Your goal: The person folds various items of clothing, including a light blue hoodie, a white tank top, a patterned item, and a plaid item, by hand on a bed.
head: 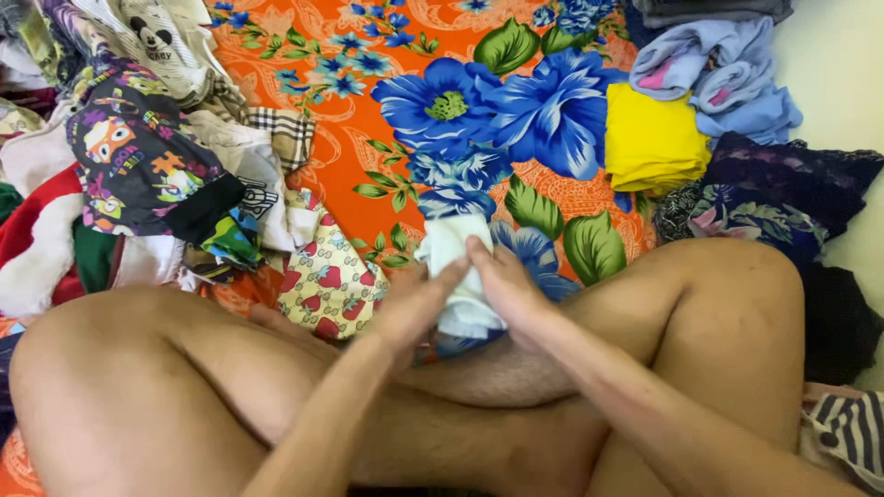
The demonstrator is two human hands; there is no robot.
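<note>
A small folded white garment (453, 247) lies on the orange bedsheet with big blue flowers (368, 147), just in front of my crossed legs. My left hand (412, 306) presses flat along its left edge, fingers pointing up. My right hand (505, 283) lies on its right side, fingers on the cloth. Both hands clamp the garment between them. Its lower part is hidden under my palms.
A heap of unfolded clothes (138, 156) fills the left side, with a strawberry-print piece (330, 281) nearest my left hand. Folded items sit at the right: a yellow one (652, 143), light blue ones (718, 69), dark floral ones (764, 198). A striped cloth (852, 433) lies by my right knee.
</note>
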